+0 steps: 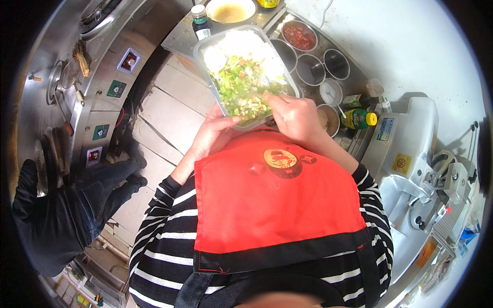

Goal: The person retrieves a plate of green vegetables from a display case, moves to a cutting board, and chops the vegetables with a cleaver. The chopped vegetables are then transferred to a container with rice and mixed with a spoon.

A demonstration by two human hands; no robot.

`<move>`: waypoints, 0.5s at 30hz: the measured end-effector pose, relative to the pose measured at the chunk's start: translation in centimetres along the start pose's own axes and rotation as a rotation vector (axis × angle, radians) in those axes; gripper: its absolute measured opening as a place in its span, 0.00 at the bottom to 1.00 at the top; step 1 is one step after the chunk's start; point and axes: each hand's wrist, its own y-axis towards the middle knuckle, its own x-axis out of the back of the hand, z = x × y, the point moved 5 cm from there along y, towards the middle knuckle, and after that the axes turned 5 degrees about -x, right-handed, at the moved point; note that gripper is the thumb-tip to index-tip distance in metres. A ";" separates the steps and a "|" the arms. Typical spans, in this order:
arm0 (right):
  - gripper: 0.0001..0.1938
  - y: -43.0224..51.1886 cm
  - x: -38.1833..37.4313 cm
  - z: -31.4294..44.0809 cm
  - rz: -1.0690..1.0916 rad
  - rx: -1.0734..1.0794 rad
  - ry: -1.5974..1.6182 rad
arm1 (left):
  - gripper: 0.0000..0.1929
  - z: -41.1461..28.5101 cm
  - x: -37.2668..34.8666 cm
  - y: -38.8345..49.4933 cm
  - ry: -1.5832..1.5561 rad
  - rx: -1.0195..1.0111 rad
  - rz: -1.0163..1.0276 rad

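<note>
My left hand (216,129) holds the near left corner of a clear plastic container (293,90), thumb over its rim. White food, probably rice, fills the far part (246,44); chopped green vegetables (238,84) with orange and pale bits cover the middle and near part. The fingers of my right hand (294,113) reach over the container's near right side, touching or just above the chopped vegetables. Whether they pinch something is hidden by the hand. The container is held in front of my red apron (277,204), above the counter's near edge and floor.
Round metal pots (311,69), one with red chopped food (300,36), stand at the right beside a green bottle with a yellow cap (358,118). A meat slicer (412,138) is farther right. A dark bottle (201,23) and bowl (231,10) stand ahead. Another person (65,219) is at left.
</note>
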 end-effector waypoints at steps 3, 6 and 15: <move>0.14 1.1 0.3 -0.4 -0.036 -0.013 -0.039 | 0.35 0.0 -0.1 0.2 -0.001 0.009 0.031; 0.13 2.4 1.1 -1.8 -0.126 -0.052 -0.025 | 0.34 -0.1 0.1 0.3 -0.043 0.017 -0.006; 0.17 5.4 -1.2 -2.6 0.100 -0.015 -0.224 | 0.34 0.5 -0.8 0.7 -0.090 0.031 -0.016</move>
